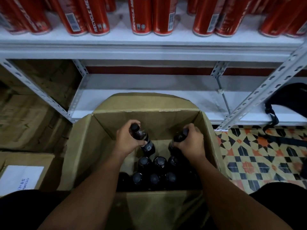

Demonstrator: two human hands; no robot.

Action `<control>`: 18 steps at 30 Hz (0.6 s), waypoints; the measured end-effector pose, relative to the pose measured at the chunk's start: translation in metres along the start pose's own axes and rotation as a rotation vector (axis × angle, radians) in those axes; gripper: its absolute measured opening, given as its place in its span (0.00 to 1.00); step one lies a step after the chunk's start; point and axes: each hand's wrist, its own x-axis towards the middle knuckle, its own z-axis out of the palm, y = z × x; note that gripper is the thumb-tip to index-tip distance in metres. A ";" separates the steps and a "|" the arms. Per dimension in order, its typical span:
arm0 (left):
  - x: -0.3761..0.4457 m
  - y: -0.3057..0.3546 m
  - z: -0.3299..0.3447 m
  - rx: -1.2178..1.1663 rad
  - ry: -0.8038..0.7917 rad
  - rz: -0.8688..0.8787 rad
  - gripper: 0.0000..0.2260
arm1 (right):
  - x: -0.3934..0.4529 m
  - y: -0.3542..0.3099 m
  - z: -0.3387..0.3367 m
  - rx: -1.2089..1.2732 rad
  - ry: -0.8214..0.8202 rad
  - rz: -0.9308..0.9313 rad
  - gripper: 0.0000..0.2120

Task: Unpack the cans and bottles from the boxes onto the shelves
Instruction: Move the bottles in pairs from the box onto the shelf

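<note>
Left hand (128, 141) wrapped round dark bottle (142, 138), right hand (191, 141) curled round second bottle (180, 135), both inside open box (79, 146). Lift straight up past flaps, stand on lower shelf (149, 98) imo.

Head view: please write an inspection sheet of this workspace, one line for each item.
Surface: lower shelf white, bare where visible.
Job's things: open cardboard box holding dark bottles; red cans standing on upper shelf.
Clutter: black bag on the lower shelf's right end.
Hands: left hand grips one bottle; right hand grips another bottle.
Cables: nothing seen.
Surroundings: patterned tile floor; other cartons at left.
</note>
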 end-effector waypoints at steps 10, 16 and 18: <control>0.031 0.028 0.015 -0.272 -0.166 -0.002 0.31 | 0.029 -0.028 0.020 0.222 0.179 -0.089 0.24; 0.030 0.094 -0.010 -0.184 -0.165 0.076 0.29 | 0.031 -0.078 -0.022 0.174 0.185 -0.101 0.21; 0.029 0.130 -0.028 -0.173 -0.154 0.077 0.29 | 0.028 -0.104 -0.056 0.157 0.173 -0.085 0.20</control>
